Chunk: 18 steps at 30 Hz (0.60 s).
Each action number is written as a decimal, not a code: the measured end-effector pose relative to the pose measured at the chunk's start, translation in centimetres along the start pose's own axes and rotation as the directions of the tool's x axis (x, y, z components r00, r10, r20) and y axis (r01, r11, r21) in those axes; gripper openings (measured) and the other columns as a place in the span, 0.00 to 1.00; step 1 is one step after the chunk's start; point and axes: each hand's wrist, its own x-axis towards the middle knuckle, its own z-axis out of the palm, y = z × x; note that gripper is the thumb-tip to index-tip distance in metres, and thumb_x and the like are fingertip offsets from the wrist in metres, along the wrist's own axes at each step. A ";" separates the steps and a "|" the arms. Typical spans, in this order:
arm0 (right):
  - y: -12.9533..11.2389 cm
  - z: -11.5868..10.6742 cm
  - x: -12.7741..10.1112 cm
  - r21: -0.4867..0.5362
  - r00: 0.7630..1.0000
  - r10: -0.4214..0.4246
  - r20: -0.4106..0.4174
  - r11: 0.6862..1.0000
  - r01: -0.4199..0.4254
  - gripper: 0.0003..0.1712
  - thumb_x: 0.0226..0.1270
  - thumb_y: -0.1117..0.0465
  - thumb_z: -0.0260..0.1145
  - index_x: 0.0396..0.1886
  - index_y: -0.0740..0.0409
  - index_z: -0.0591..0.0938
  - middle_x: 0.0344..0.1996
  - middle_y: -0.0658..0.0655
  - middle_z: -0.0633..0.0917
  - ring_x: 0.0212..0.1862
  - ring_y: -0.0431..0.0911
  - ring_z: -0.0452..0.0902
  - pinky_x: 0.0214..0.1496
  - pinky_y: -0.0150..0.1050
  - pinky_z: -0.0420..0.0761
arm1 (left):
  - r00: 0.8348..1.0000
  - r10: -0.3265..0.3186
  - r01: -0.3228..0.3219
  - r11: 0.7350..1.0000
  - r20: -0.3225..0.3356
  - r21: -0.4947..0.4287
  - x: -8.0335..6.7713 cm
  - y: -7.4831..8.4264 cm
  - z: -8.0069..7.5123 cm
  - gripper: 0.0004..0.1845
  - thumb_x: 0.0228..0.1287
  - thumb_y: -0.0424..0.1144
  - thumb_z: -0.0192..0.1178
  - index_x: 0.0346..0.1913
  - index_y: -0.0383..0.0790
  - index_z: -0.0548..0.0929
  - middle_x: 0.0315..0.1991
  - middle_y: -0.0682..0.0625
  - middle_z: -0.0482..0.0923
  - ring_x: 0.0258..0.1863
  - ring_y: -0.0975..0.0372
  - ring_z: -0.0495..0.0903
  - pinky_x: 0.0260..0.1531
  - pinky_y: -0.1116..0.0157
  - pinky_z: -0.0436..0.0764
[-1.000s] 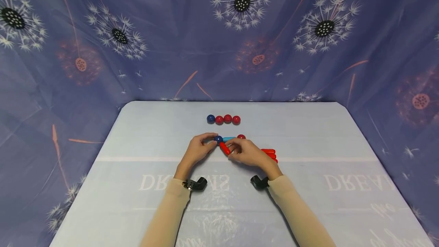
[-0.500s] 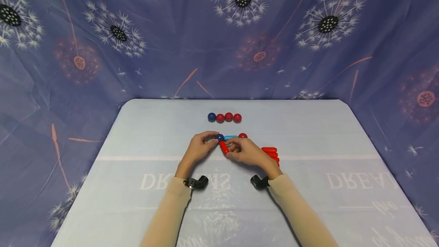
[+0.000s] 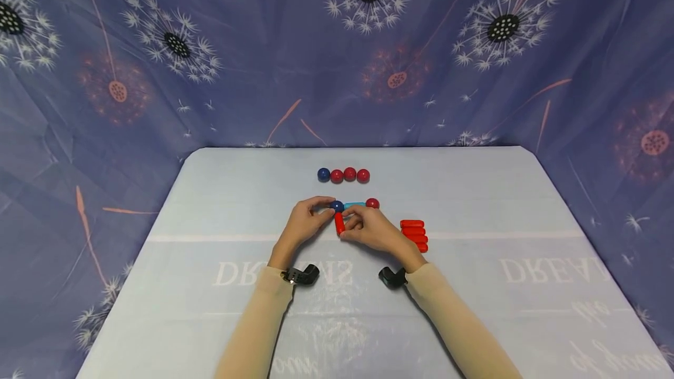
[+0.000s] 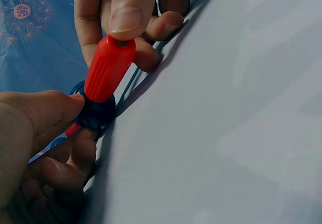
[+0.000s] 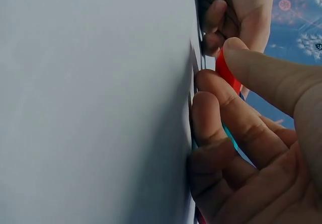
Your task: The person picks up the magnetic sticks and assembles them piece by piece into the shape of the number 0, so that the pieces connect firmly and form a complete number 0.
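Note:
My left hand (image 3: 305,224) pinches a dark blue ball (image 3: 337,206) between thumb and fingers. With thumb and fingers, my right hand (image 3: 372,231) holds a ridged red rod (image 3: 339,223), its far end against the ball and its near end pointing towards me. In the left wrist view the red rod (image 4: 109,68) meets the blue ball (image 4: 95,114), and the right thumb lies on the rod's near end. A light blue rod (image 3: 354,205) runs from the blue ball to a red ball (image 3: 372,203), partly hidden behind my right hand.
Further back on the white-covered table (image 3: 210,192) is a row of one blue ball (image 3: 323,175) and several red balls (image 3: 350,174). Several red rods (image 3: 413,231) lie side by side to the right of my right hand. A patterned blue cloth (image 3: 253,63) hangs behind the table.
The red rod's near end has swung left, from slanting rightwards to pointing almost straight at me. My right hand has shifted slightly left with it; my left hand keeps holding the blue ball.

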 end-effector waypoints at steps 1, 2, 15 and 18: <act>0.0 0.0 0.0 -0.001 1.000 0.004 -0.001 1.000 -0.004 0.27 0.55 0.54 0.75 0.53 0.57 0.78 0.31 0.44 0.87 0.32 0.37 0.82 0.40 0.33 0.80 | 1.000 -0.001 0.001 1.000 0.003 0.000 0.0 0.1 0.0 0.15 0.62 0.43 0.65 0.52 0.50 0.84 0.47 0.52 0.85 0.15 0.66 0.69 0.17 0.68 0.69; -0.1 -0.1 0.0 -0.003 1.000 0.006 -0.004 1.000 -0.006 0.27 0.55 0.54 0.75 0.53 0.57 0.78 0.31 0.44 0.86 0.32 0.37 0.81 0.40 0.33 0.80 | 1.000 0.000 0.000 1.000 0.004 0.002 0.1 0.2 0.0 0.15 0.62 0.43 0.65 0.52 0.50 0.84 0.47 0.52 0.85 0.15 0.66 0.69 0.17 0.69 0.69; -0.3 0.5 0.0 -0.010 0.999 0.023 -0.034 1.000 -0.023 0.28 0.52 0.53 0.77 0.50 0.57 0.78 0.29 0.46 0.84 0.30 0.41 0.78 0.35 0.35 0.79 | 1.000 0.000 0.000 1.000 -0.004 -0.001 0.0 -0.1 0.2 0.15 0.61 0.44 0.66 0.51 0.50 0.85 0.46 0.52 0.85 0.13 0.68 0.67 0.16 0.69 0.67; -0.3 0.5 0.0 -0.011 0.999 0.019 -0.028 1.000 -0.019 0.28 0.52 0.53 0.77 0.50 0.56 0.77 0.29 0.46 0.84 0.29 0.41 0.78 0.34 0.35 0.79 | 1.000 0.002 -0.002 1.000 -0.008 0.007 0.1 -0.2 0.2 0.15 0.61 0.44 0.66 0.51 0.51 0.85 0.46 0.52 0.85 0.13 0.68 0.67 0.16 0.69 0.68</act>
